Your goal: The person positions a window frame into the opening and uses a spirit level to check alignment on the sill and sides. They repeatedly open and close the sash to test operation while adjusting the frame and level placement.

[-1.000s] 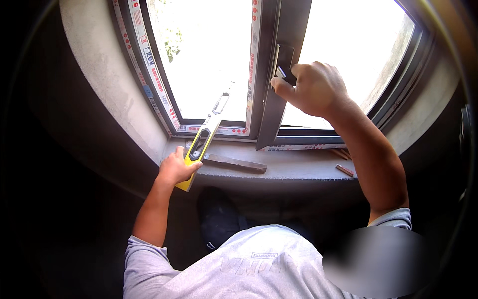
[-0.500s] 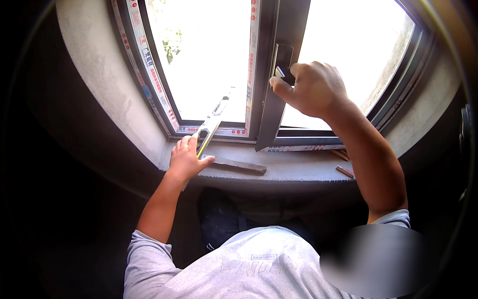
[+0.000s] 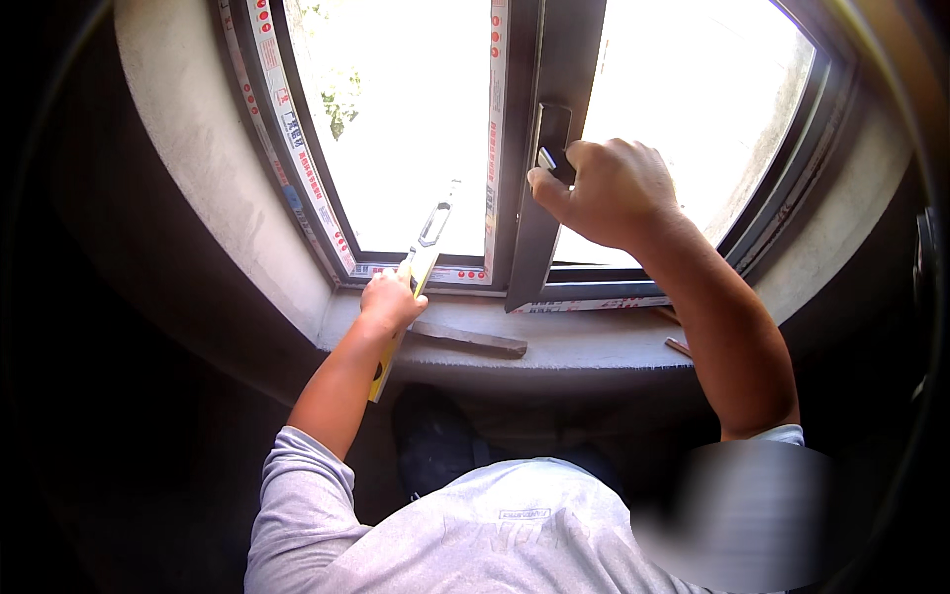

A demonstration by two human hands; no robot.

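Note:
My left hand (image 3: 393, 300) is closed round a long yellow and silver spirit level (image 3: 432, 236). The level stands at a slant over the sill: its far end rises before the left pane, and its yellow near end hangs below my wrist. My right hand (image 3: 621, 193) grips the window handle (image 3: 547, 158), whose shiny end shows beside my thumb; the fingers hide the rest of it. This handle sits on the dark sash (image 3: 532, 233) of the right pane, which stands ajar, its lower corner jutting over the sill.
On the grey sill (image 3: 584, 342) lies a dark flat bar (image 3: 470, 340). Small brownish sticks (image 3: 679, 346) lie at the right, partly behind my forearm. Printed protective film covers the left window frame (image 3: 307, 163). A curved plaster reveal (image 3: 213, 148) flanks the window.
My left hand has moved forward and to the right, and its fingers have closed round the level. The level's near end now shows. Handle and right hand appear slightly lower in view.

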